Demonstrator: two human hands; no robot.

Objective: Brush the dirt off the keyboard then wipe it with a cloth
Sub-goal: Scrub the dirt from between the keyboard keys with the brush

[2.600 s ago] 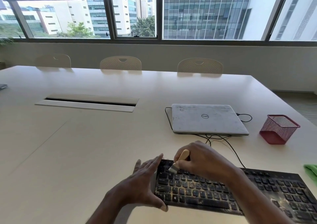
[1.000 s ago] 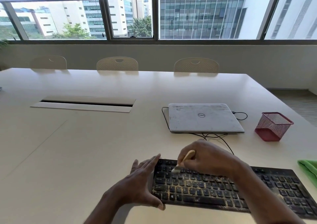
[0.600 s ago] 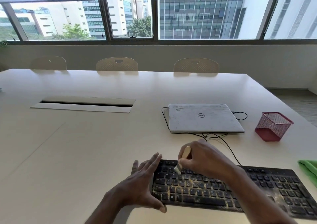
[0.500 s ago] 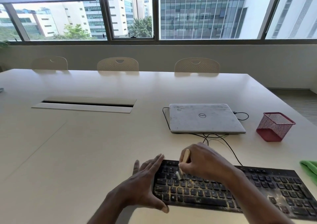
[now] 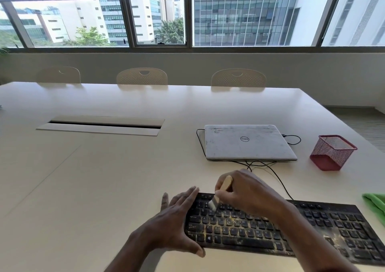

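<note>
A black keyboard [image 5: 312, 228] lies along the near edge of the table, with yellowish dirt scattered among its keys. My right hand [image 5: 248, 192] grips a small wooden-handled brush [image 5: 223, 188], whose pale bristles touch the upper-left keys. My left hand [image 5: 177, 221] rests against the keyboard's left end, fingers straight along its side and thumb at the front edge. A green cloth [image 5: 376, 204] lies at the right border, partly cut off.
A closed grey laptop [image 5: 248, 142] with black cables sits behind the keyboard. A red mesh cup [image 5: 332, 152] stands to its right. A cable slot [image 5: 102, 125] is set into the pale table [image 5: 93, 188]. Three chairs line the far side.
The brush has made short strokes over the keyboard's upper-left keys, its handle tilting between them. My left hand has stayed at the keyboard's left end.
</note>
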